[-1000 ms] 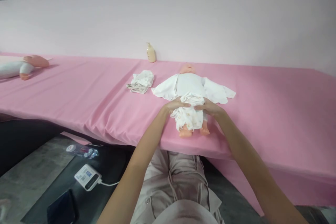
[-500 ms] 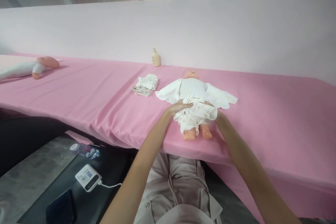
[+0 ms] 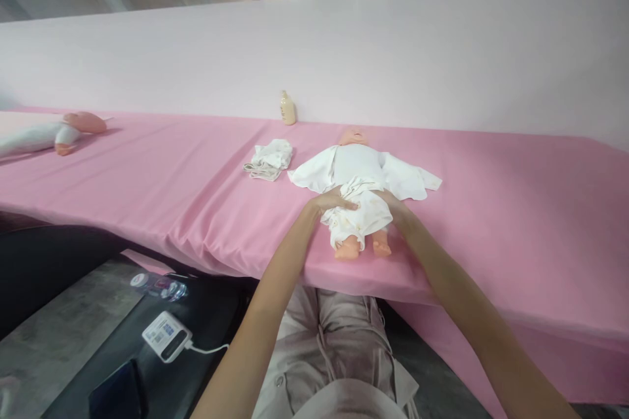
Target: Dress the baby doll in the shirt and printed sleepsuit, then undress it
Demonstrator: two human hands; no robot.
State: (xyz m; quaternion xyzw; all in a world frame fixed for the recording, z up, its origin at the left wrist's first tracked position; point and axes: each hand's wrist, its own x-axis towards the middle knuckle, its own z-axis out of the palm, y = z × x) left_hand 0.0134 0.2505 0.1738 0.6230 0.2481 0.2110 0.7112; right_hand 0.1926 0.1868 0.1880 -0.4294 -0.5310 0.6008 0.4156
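Currently left hand (image 3: 335, 200) is gripping white cloth (image 3: 366, 215) over near end of doll (image 3: 358, 162), right hand (image 3: 396, 207) is sitting half-hidden by the fabric, can't tell grip.

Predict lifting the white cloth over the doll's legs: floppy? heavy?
Likely floppy: the white cloth bunches into folds between the left hand and right hand. Probably light, as it looks thin. May snag on the doll's feet, which poke out below it.

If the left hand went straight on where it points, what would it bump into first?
The bunched white cloth, which the left hand is touching; the doll probably comes next, though the folds hide the depth there.
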